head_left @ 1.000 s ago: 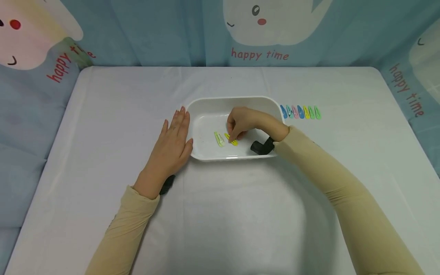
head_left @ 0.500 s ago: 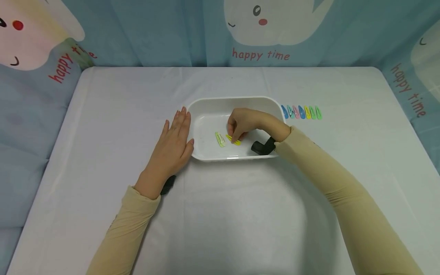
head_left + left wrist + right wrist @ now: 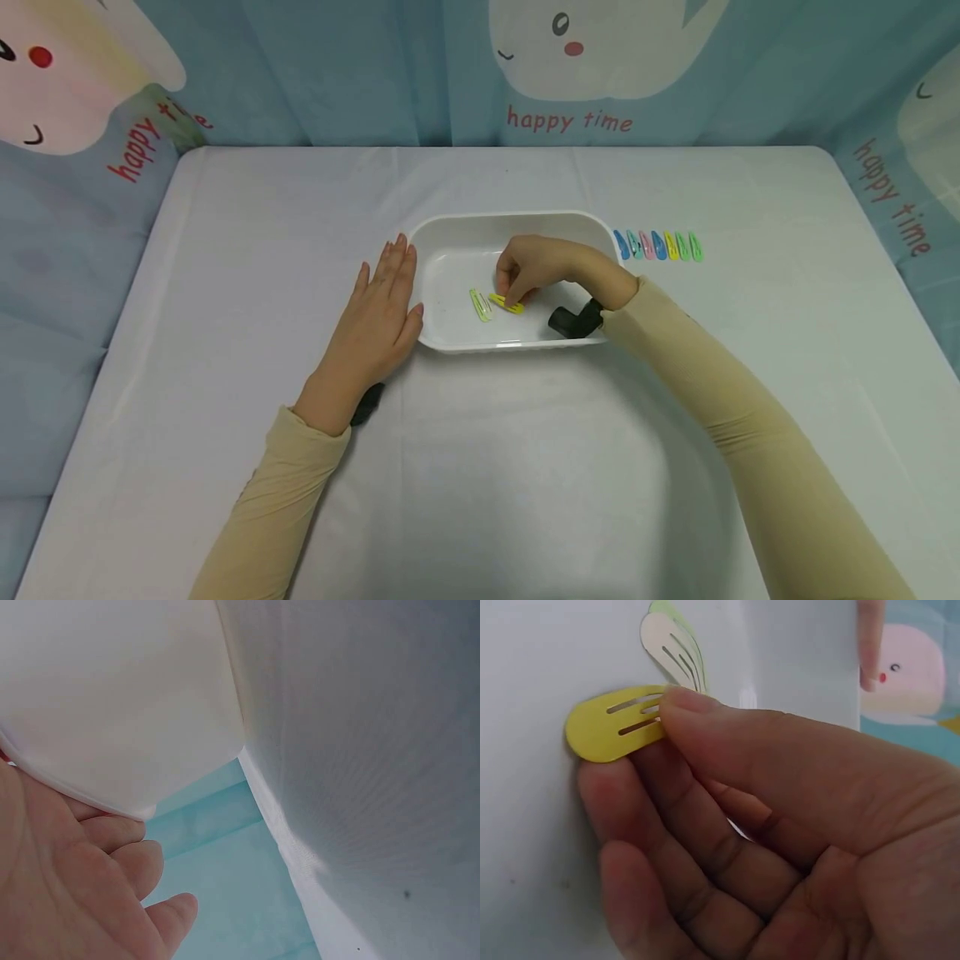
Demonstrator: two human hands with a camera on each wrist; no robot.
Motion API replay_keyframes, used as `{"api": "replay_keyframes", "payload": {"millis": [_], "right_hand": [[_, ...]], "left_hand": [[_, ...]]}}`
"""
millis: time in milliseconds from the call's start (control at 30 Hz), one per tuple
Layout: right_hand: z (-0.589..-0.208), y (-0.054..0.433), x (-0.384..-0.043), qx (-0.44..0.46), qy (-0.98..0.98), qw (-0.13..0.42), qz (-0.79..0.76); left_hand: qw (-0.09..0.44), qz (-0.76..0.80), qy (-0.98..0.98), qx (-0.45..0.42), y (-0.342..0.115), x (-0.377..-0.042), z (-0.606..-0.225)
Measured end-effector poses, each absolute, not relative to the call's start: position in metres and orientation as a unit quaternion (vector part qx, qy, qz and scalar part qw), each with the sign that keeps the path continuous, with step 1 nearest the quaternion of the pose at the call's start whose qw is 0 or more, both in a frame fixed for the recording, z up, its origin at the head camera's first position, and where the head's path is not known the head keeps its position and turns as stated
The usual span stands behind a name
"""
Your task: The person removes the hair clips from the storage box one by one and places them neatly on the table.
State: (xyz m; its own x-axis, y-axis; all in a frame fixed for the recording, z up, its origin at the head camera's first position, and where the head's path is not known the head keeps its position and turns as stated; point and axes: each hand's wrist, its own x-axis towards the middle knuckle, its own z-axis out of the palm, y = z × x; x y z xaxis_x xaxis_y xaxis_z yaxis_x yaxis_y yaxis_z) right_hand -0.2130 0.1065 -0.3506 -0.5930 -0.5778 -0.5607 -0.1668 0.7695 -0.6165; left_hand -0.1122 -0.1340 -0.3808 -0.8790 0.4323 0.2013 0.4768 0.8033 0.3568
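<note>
**Pinching a yellow, slotted, teardrop-shaped hair clip [image 3: 600, 724]**

Clamped on that clip between thumb and curled fingers of the bare right hand [image 3: 542, 262], with thumb over the slotted part and fingers underneath, leaving the rounded end uncovered. Held inside a white, glossy, round-cornered rectangular tray [image 3: 442, 275], near its middle (cannot tell whether lifted or brushing the floor there).

Just left of the grip, see a pale, green-edged slotted clip [image 3: 654, 634] lying in the tray (single or doubled, cannot tell). Farther left, pressing straight fingers to the tray's side with the left hand [image 3: 373, 312], gripping nothing, seemingly to steady.

Right of the grip and a little beyond, outside the tray, find a neat row of blue, teal, pink, yellow and green teardrop clips [image 3: 658, 245] on a white cloth-covered table [image 3: 525, 467]. Behind everything, notice a light-blue printed curtain [image 3: 360, 75].

Judged to be at the picking-up step. Next, calls for keeping the pinch firm on so thin a piece and raising it clear without catching its neighbour.
</note>
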Motion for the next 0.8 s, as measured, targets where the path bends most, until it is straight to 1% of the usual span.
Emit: {"api": "replay_keyframes", "payload": {"millis": [200, 800], "right_hand": [[-0.349, 0.109, -0.213, -0.231, 0.85, 0.394, -0.263], [-0.334, 0.119, -0.207, -0.23, 0.848, 0.333, -0.341]], "left_hand": [[0.047, -0.202, -0.949, -0.236, -0.133, -0.112, -0.382], [0.048, -0.202, -0.949, -0.237, -0.134, -0.112, -0.382]]}}
